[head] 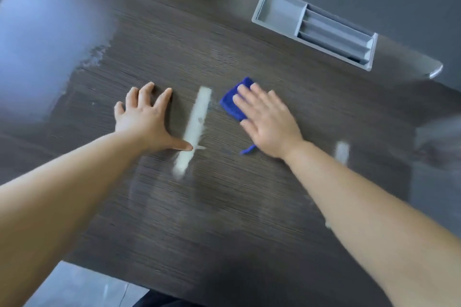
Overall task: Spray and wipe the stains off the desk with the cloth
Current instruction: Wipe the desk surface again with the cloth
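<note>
While the long pale stain [195, 127] lies on the desk [224, 219] between the two hands, its long axis runs from near to far, with the far end leaning a little to the right; it looks whole, so the wiping of it seems not yet begun. Just right of the stain's far end, with a narrow strip of bare wood between, sits the blue cloth [230, 101]; the right hand [269, 122] presses it flat, fingers straight and close together, gripping nothing, and a tail of cloth pokes out by the wrist. Left of the stain the left hand [144, 117] rests palm down with its fingers spread and straight, holding nothing; its thumb tip appears to touch the stain's left edge near the near end.

The coming move, as I judge it, turns on this: the stain lies to the left of the cloth hand, broadside on, so a sweep leftward would cross only its width, and several passes, or one stroke along the axis, would be needed; the left thumb sits in the way of such a sweep. Well right of the stain, beside the right forearm, is a smaller mark [341, 151], blurred; far right of the stain's far end a grey tray [279, 11] is let into the desk. No spray bottle is in view.
</note>
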### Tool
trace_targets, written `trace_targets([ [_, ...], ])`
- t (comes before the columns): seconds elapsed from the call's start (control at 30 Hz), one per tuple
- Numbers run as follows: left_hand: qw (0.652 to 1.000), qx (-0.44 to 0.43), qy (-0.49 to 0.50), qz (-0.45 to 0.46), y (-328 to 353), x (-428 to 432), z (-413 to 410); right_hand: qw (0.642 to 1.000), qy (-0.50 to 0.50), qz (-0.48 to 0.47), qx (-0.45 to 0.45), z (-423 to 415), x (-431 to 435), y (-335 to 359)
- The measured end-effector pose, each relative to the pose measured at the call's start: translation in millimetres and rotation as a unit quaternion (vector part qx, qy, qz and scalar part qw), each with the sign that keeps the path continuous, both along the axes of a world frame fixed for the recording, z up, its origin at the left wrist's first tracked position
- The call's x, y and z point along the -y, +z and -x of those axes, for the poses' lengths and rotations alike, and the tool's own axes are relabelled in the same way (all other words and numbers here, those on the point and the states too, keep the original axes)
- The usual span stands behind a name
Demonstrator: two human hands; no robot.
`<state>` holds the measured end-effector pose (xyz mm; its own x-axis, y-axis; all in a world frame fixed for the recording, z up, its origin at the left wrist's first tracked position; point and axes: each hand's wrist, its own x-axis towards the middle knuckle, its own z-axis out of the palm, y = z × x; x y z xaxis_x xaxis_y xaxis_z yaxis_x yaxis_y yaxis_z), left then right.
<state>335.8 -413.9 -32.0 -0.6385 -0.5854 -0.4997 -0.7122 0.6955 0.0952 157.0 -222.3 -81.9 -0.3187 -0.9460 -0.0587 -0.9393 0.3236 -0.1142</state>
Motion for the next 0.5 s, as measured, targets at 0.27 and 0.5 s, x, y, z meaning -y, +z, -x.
trace_targets([
  [0.27,0.999,0.024,0.007,-0.022,-1,0,11,0.918,-0.395,-0.009,0.032,1,98,3],
  [0.5,0.999,0.038,0.001,-0.022,-2,0,12,0.996,0.081,0.022,0.01,-16,31,-2],
])
